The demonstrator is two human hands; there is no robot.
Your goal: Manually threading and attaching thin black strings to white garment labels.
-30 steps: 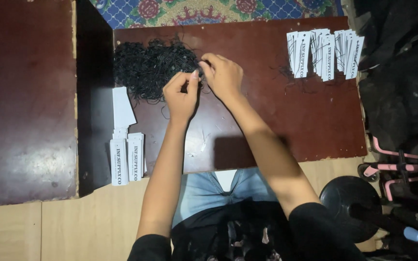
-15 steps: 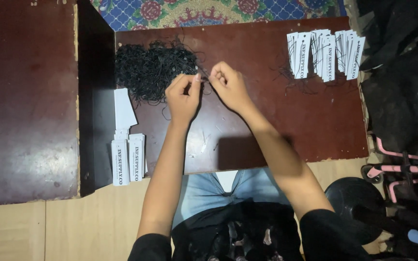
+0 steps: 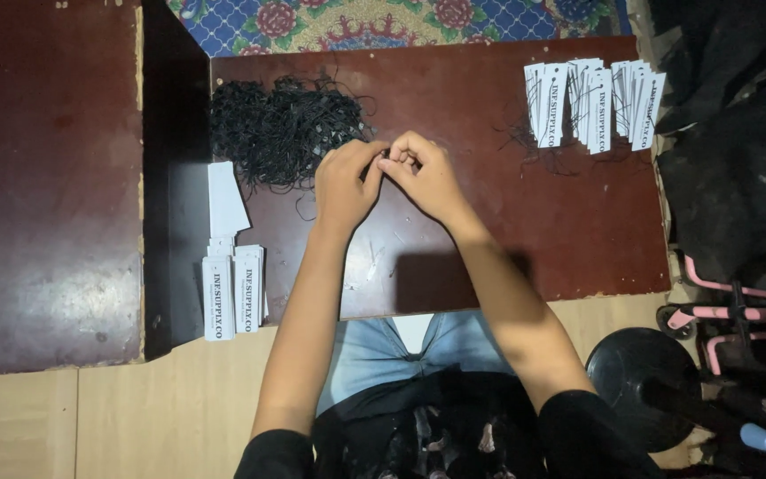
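My left hand (image 3: pixel 343 182) and my right hand (image 3: pixel 423 173) meet fingertip to fingertip over the middle of a dark red low table (image 3: pixel 560 231). Both pinch something small and thin, apparently a black string; the fingers hide most of it. A tangled pile of black strings (image 3: pixel 272 129) lies just left of my left hand. White paper tags (image 3: pixel 232 288) are stacked at the table's left front corner, with blank ones (image 3: pixel 226 200) above them. More white tags with black strings attached (image 3: pixel 591 102) lie fanned out at the far right.
A second dark red tabletop (image 3: pixel 46 177) stands to the left across a dark gap. A patterned rug (image 3: pixel 383 18) lies beyond the table. Black fabric (image 3: pixel 738 160), a pink frame (image 3: pixel 720 302) and a black round object (image 3: pixel 636 372) crowd the right side.
My hands have drawn a little away from the string pile toward the table's middle, and the fingertips now sit closer together. The tags and the pile have not moved.
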